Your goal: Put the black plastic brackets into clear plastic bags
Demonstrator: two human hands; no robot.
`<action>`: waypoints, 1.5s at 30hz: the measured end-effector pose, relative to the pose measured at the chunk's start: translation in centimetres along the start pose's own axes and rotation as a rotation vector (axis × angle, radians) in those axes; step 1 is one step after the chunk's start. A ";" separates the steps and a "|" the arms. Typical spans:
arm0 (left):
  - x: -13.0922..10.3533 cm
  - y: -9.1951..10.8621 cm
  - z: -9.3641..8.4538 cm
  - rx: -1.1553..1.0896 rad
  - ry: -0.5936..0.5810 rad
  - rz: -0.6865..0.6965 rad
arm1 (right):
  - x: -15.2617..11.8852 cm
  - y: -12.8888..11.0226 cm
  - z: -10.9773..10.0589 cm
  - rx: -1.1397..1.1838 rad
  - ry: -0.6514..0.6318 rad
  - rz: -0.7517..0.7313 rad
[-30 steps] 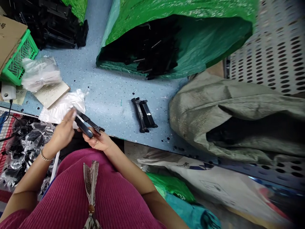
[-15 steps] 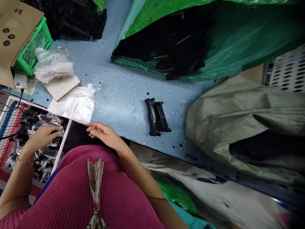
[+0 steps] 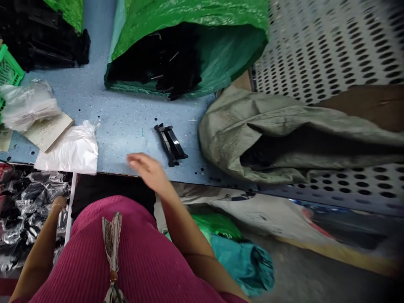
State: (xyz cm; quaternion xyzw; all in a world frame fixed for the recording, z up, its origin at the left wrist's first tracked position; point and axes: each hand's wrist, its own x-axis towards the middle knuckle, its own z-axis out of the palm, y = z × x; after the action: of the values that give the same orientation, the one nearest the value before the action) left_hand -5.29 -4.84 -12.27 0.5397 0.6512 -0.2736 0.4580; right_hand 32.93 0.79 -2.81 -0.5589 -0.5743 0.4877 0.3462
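Note:
My right hand (image 3: pixel 150 171) is over the front edge of the blue speckled table (image 3: pixel 116 113), fingers stretched out and holding nothing. Beyond its fingertips, to the right, two long black plastic parts (image 3: pixel 166 145) lie side by side, apart from the hand. My left hand (image 3: pixel 59 202) hangs low at the crate's side, next to black parts wrapped in clear plastic (image 3: pixel 31 191); its fingers are hidden. On the table between the hands' sides lies a flat stack of white plastic bags (image 3: pixel 75 147).
A green sack (image 3: pixel 195 12) gapes open at the back with black parts inside. To the right slumps a grey-green sack (image 3: pixel 227 126). At left are a bundle of clear bags (image 3: pixel 31 105), a small board (image 3: pixel 52 130), a green basket (image 3: pixel 9 67) and more black parts (image 3: pixel 47 38).
My view has swung to the right. The right hand has left the edge of the white bags and moved toward the black parts. The left hand has dropped lower beside the crate.

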 end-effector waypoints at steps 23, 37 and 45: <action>-3.3 10.9 -10.5 -0.849 0.698 0.544 | 5.0 -1.9 4.8 0.871 -0.288 0.246; -5.9 9.5 -11.5 -0.257 1.006 0.679 | 3.4 -0.5 7.9 1.050 -0.630 0.472; -6.0 8.8 -10.4 -0.123 1.039 0.641 | 0.9 0.9 8.6 1.239 -0.765 0.503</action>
State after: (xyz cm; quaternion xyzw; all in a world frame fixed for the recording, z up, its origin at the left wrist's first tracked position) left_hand 0.00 3.60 -1.21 0.7440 0.6094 0.2147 0.1703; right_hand 24.96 0.09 -6.24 -0.1693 -0.1316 0.9437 0.2519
